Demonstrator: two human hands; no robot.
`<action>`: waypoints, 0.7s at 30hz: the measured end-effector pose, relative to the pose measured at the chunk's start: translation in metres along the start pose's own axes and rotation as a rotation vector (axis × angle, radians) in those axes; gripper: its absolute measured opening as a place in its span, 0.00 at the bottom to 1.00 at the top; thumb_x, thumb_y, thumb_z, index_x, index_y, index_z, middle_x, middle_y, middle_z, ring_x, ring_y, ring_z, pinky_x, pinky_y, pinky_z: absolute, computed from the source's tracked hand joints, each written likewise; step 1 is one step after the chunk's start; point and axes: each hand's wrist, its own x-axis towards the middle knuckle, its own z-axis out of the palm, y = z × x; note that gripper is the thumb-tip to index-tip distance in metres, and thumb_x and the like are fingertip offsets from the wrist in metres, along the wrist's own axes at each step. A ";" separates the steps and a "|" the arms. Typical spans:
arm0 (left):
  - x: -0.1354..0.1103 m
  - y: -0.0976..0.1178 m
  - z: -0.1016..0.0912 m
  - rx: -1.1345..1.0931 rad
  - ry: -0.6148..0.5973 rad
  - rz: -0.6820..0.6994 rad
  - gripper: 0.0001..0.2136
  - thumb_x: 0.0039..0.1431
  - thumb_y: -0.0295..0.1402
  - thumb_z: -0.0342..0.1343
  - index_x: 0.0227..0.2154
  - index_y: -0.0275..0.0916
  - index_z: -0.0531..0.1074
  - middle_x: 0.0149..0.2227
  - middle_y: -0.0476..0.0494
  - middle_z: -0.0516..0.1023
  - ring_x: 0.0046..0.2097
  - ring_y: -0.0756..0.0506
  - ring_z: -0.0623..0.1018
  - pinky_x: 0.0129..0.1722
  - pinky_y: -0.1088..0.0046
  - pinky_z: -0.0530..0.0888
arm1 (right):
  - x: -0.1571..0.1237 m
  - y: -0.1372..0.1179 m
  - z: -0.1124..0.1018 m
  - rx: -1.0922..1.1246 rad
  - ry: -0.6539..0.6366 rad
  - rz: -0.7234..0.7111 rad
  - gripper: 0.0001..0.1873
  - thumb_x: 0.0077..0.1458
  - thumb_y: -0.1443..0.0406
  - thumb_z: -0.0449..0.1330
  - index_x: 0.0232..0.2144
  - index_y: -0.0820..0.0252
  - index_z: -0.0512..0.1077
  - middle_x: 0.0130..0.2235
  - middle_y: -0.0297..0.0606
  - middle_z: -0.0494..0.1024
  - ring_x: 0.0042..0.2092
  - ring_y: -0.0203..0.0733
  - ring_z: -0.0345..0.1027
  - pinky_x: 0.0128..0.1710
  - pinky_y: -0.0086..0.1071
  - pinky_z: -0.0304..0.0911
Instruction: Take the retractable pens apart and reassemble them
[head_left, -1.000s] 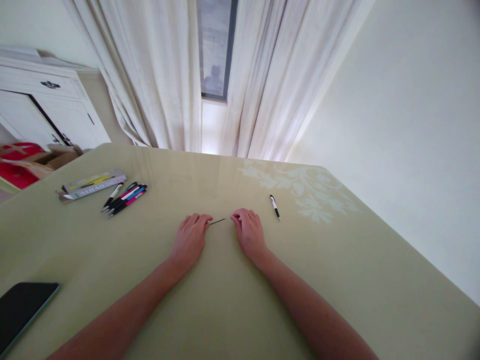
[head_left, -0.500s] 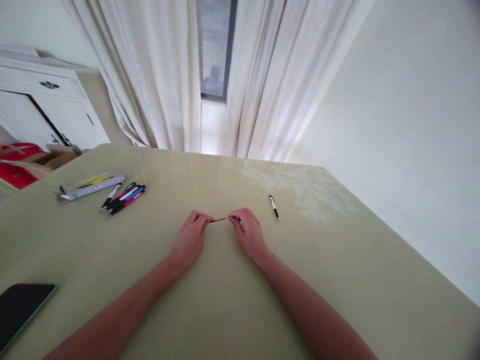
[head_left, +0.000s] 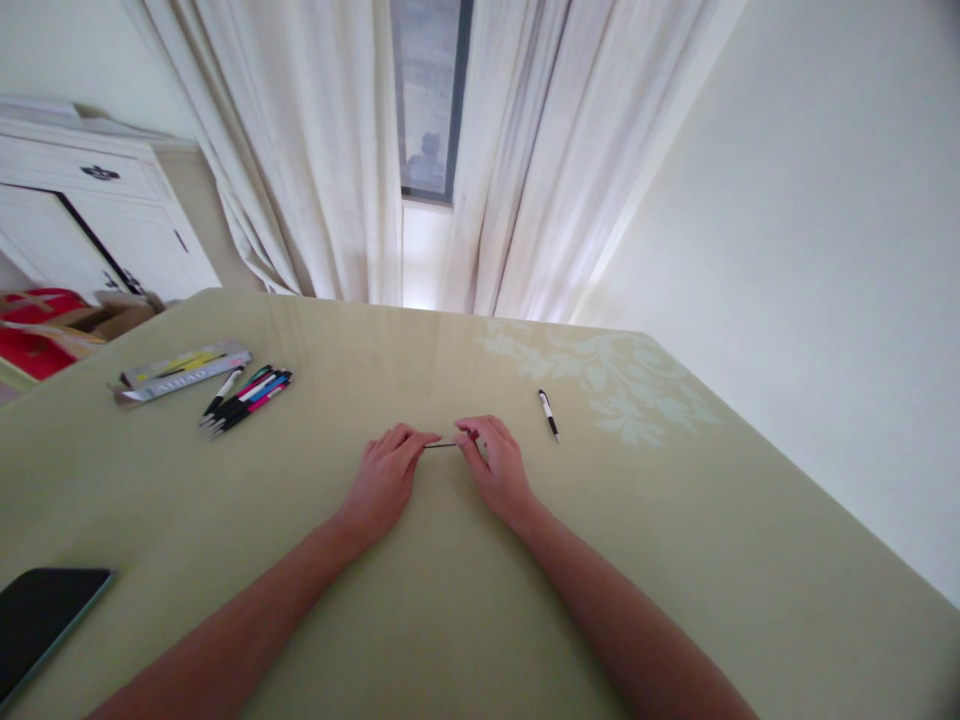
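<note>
A thin, dark pen refill point(head_left: 441, 445) stretches between my two hands, low over the table point(head_left: 450, 600). Its left end disappears into the closed fingertips of my left hand point(head_left: 386, 475). At the other end, my right hand point(head_left: 496, 465) pinches it between thumb and fingers. A small dark reddish bit shows among the right fingers, too small to make out. To the right of that hand lies a white and black pen point(head_left: 549, 416), its metal tip toward me.
At the left lie several coloured pens point(head_left: 251, 400) beside an opened pen box point(head_left: 184, 373). A dark tablet or phone point(head_left: 49, 620) lies at the near left edge. Beyond the table are a white cabinet point(head_left: 127, 220), a cardboard box point(head_left: 112, 315) and curtains point(head_left: 322, 150).
My left fingers have shifted slightly along the pen refill toward the right hand and flattened over it. The refill now lies closer to level. My right hand has barely moved.
</note>
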 end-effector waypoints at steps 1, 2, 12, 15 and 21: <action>0.000 -0.001 0.000 -0.016 0.016 -0.010 0.17 0.70 0.27 0.43 0.52 0.45 0.75 0.44 0.42 0.75 0.46 0.42 0.76 0.50 0.61 0.72 | 0.001 0.001 0.000 -0.015 0.057 0.050 0.11 0.68 0.61 0.54 0.47 0.56 0.74 0.44 0.42 0.78 0.47 0.44 0.70 0.51 0.38 0.64; 0.001 -0.002 0.000 -0.038 0.030 -0.020 0.18 0.70 0.27 0.42 0.53 0.45 0.74 0.44 0.42 0.74 0.46 0.43 0.76 0.50 0.61 0.72 | 0.001 0.003 0.001 -0.045 0.095 0.096 0.11 0.67 0.62 0.54 0.47 0.57 0.73 0.44 0.42 0.78 0.46 0.44 0.70 0.50 0.39 0.64; 0.002 -0.009 -0.001 -0.105 0.085 -0.077 0.17 0.67 0.24 0.42 0.49 0.41 0.74 0.46 0.41 0.74 0.48 0.43 0.76 0.52 0.59 0.72 | -0.001 0.001 0.007 -0.134 -0.051 0.010 0.10 0.65 0.68 0.56 0.48 0.56 0.72 0.45 0.41 0.79 0.48 0.46 0.70 0.52 0.39 0.64; 0.002 -0.008 -0.001 -0.093 0.064 -0.056 0.17 0.68 0.24 0.42 0.49 0.42 0.75 0.46 0.41 0.75 0.48 0.43 0.76 0.52 0.60 0.73 | -0.003 -0.002 0.003 -0.036 -0.023 -0.075 0.10 0.67 0.65 0.57 0.49 0.55 0.72 0.46 0.40 0.79 0.49 0.44 0.70 0.53 0.38 0.64; 0.002 -0.005 -0.002 -0.055 0.024 -0.035 0.18 0.67 0.24 0.43 0.49 0.43 0.75 0.45 0.42 0.77 0.48 0.42 0.76 0.51 0.61 0.73 | -0.005 -0.001 0.003 -0.017 -0.047 -0.113 0.11 0.68 0.65 0.55 0.51 0.54 0.72 0.48 0.40 0.79 0.50 0.45 0.70 0.53 0.39 0.65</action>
